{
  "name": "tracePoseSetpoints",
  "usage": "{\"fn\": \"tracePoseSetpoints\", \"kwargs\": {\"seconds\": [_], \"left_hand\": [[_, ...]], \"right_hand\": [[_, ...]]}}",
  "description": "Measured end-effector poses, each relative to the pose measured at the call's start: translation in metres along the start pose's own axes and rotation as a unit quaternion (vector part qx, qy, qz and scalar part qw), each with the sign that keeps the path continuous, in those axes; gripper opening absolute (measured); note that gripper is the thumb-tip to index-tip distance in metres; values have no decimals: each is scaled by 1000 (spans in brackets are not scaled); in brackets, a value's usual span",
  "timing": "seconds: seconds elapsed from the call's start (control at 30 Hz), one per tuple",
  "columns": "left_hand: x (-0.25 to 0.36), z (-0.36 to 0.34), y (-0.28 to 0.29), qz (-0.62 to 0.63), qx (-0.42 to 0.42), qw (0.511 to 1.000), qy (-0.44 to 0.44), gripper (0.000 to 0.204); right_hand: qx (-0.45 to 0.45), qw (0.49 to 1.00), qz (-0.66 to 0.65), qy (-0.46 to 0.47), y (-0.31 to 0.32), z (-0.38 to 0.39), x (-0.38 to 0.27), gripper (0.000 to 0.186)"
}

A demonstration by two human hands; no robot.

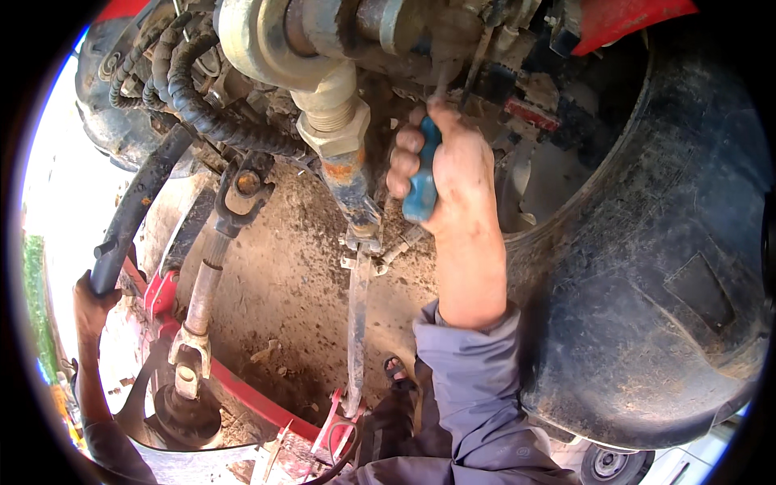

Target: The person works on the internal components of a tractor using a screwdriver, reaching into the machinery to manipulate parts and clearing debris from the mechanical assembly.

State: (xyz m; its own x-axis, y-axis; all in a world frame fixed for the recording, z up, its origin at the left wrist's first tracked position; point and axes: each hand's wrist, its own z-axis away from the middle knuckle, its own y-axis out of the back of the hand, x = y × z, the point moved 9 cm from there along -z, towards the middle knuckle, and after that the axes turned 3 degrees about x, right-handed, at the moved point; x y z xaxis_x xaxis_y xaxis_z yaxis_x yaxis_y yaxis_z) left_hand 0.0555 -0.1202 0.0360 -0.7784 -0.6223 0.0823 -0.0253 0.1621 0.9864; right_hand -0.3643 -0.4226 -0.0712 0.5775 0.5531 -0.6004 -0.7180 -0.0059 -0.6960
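While the tool (421, 187) is clenched in the right grip (461, 166), the bar (137, 212) is clasped at its free end by the left grip (92, 302). The tool is held between the nut (335, 133) and the inner edge of the fender (638, 275), and its tip cannot be made out. If poor seating lets it slip, the right grip could be driven against the nut; if the left grip is loosened, the bar might be dropped.
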Motion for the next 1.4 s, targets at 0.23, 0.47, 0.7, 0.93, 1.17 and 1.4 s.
{"fn": "tracePoseSetpoints", "kwargs": {"seconds": [0.23, 0.47, 0.7, 0.93, 1.17, 1.4], "left_hand": [[4, -1, 0, -2, -1, 1000, 7, 32], [2, -1, 5, -17, 6, 1000, -10, 32], [9, -3, 2, -17, -2, 1000, 3, 30], [3, -2, 3, -6, 3, 1000, 15, 32], [2, -2, 4, -12, 5, 1000, 16, 33], [-1, -3, 2, -14, 13, 1000, 8, 34]], "right_hand": [[-94, 991, -2, -91, 13, -1, 40, 21], [-28, 986, 151, 59, 23, -51, -3, 10], [26, 988, 98, 113, 10, -126, -29, 9], [133, 957, 159, 202, 52, -152, 5, 9], [104, 979, 43, 172, 14, -185, -35, 6], [105, 975, 90, 174, -14, -209, -26, 6]]}}
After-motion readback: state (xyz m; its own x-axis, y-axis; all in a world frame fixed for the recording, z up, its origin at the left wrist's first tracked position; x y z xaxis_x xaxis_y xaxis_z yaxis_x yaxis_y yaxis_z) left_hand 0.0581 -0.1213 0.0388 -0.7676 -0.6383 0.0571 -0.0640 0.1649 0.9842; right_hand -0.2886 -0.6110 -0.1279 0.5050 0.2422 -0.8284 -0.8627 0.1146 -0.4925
